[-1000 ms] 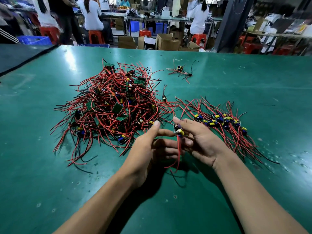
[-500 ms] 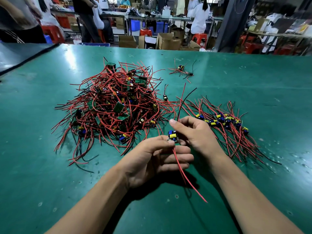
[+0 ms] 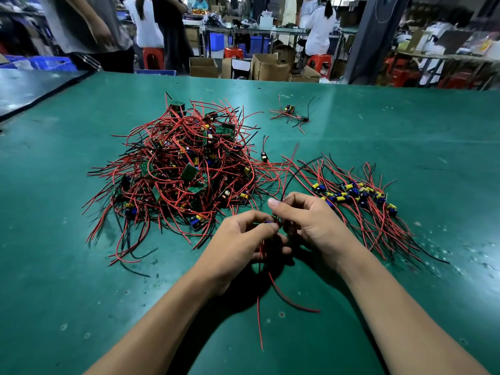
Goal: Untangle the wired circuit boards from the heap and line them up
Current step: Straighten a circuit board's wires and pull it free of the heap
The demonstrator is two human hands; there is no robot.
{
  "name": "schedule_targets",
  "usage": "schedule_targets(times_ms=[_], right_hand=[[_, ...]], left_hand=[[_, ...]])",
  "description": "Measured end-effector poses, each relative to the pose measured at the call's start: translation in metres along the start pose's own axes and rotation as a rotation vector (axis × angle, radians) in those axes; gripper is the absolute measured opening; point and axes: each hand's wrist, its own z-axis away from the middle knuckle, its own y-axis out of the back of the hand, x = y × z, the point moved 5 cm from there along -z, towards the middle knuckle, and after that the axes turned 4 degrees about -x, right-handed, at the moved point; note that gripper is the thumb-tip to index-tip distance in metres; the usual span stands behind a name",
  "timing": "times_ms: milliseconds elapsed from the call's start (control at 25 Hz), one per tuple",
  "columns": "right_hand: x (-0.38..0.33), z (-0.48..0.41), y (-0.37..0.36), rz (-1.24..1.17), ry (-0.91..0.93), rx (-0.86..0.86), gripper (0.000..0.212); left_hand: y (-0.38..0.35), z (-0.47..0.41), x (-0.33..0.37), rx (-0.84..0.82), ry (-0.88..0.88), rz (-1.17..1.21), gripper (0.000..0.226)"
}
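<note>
Head view shows both your forearms reaching in from the near edge of the desk (image 3: pixel 405 136) and meeting in front of you, just off its surface. Your left grip (image 3: pixel 243 239) has its fingers curled, with thumb and forefinger closed on a small board (image 3: pixel 268 222); only a blue part of it peeks out. Your right grip (image 3: pixel 305 220) sits just beside it, almost touching. Its fingers are bent too, and its forefinger and thumb pinch the black wire (image 3: pixel 295 174) that rises from the board and arcs away over the desk. Two red wires (image 3: pixel 286 296) hang below your grips and trail toward you. How the rest of the board lies I cannot tell, since your fingers cover it.

Left of your grips and farther out lies the heap (image 3: pixel 186 169), a dense tangle of red and black leads with green boards poking out. To your right is the row (image 3: pixel 357 196) of sorted boards, yellow and blue parts side by side and leads fanned out toward you. The heap's loose leads reach the row's near end. One stray board (image 3: pixel 263 156) lies between heap and row, and a small bundle (image 3: pixel 290 112) sits farther back. Beyond the desk stand cardboard boxes (image 3: pixel 267 67), red stools (image 3: pixel 232 53) and people at other benches.
</note>
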Motion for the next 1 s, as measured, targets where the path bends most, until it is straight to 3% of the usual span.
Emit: schedule_targets(times_ms=[200, 480, 720, 1000], right_hand=[[0.002, 0.003, -0.006, -0.004, -0.033, -0.063, 0.024], [0.005, 0.004, -0.004, 0.023, -0.056, -0.122, 0.012], [0.010, -0.003, 0.000, 0.062, -0.028, 0.108, 0.023], [0.006, -0.012, 0.015, -0.159, 0.055, 0.338, 0.031]], left_hand=[[0.001, -0.001, 0.000, 0.042, 0.014, 0.038, 0.021], [0.000, -0.001, -0.001, 0.092, 0.001, 0.077, 0.010], [0.003, -0.006, 0.000, 0.105, 0.012, 0.049, 0.010], [0.003, -0.005, 0.000, 0.053, 0.017, -0.013, 0.008]])
